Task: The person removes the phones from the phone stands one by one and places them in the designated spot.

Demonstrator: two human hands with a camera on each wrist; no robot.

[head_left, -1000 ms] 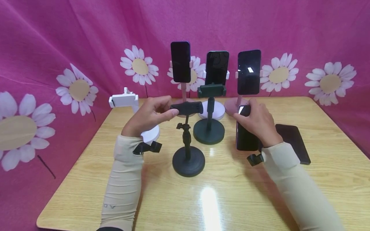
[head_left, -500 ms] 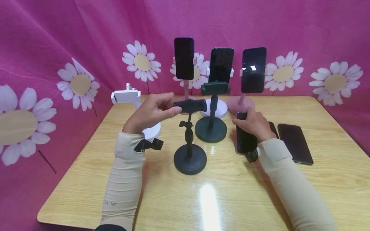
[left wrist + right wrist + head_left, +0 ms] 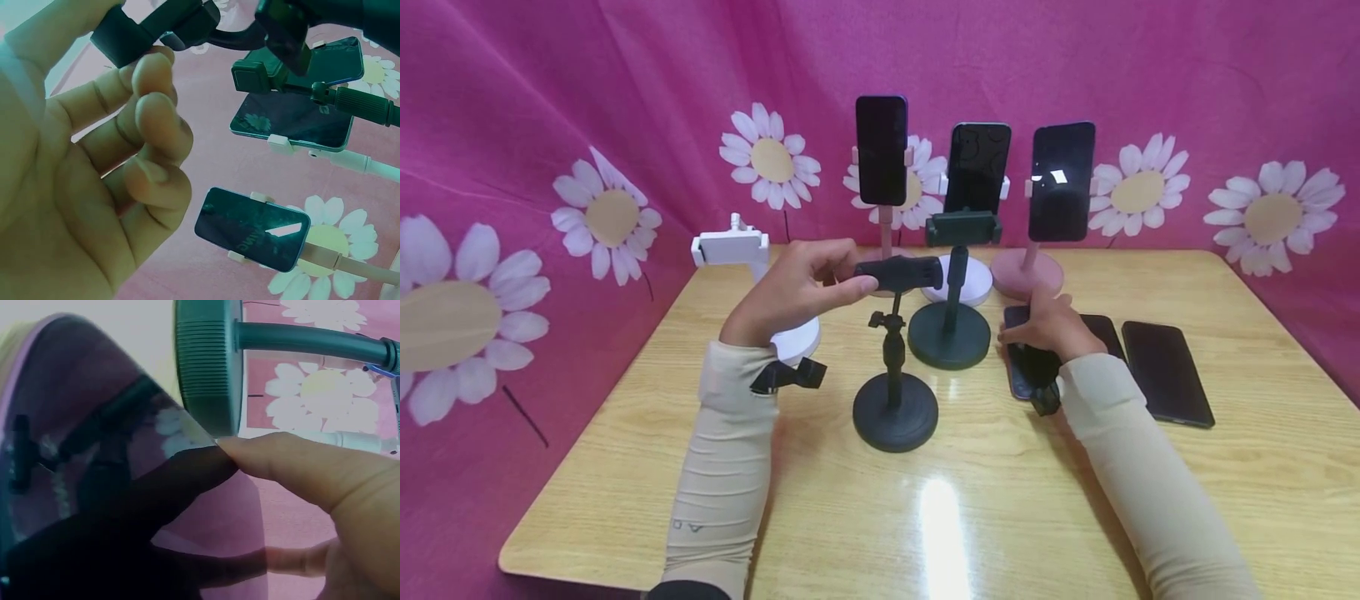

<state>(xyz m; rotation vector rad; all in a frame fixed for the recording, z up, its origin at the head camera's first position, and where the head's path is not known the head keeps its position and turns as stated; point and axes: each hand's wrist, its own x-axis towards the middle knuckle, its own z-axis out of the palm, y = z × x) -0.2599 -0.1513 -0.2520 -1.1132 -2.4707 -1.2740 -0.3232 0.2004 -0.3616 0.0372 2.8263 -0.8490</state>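
My left hand [image 3: 801, 292] pinches the left end of the black phone stand's clamp [image 3: 904, 272] between thumb and fingers; the clamp holds no phone. The stand's round base [image 3: 895, 412] rests on the table. On the right, my right hand [image 3: 1054, 327] holds a dark phone [image 3: 1019, 379] by its edges, low at the tabletop; the hand and wrist strap cover much of it. The right wrist view shows the thumb at the edge of this glossy phone [image 3: 94, 375]. I cannot tell whether it lies fully flat.
Two other dark phones lie to the right, the outer phone [image 3: 1167, 371] in plain sight. Behind stand a dark green stand [image 3: 951, 337], a white stand [image 3: 730, 247] at left, and three stands bearing phones, among them the right-hand upright phone [image 3: 1062, 182]. A pink flowered cloth hangs behind.
My right hand has moved slightly left and down, bringing the phone from a raised, more upright pose to low at the tabletop. My left hand keeps its grip on the clamp.
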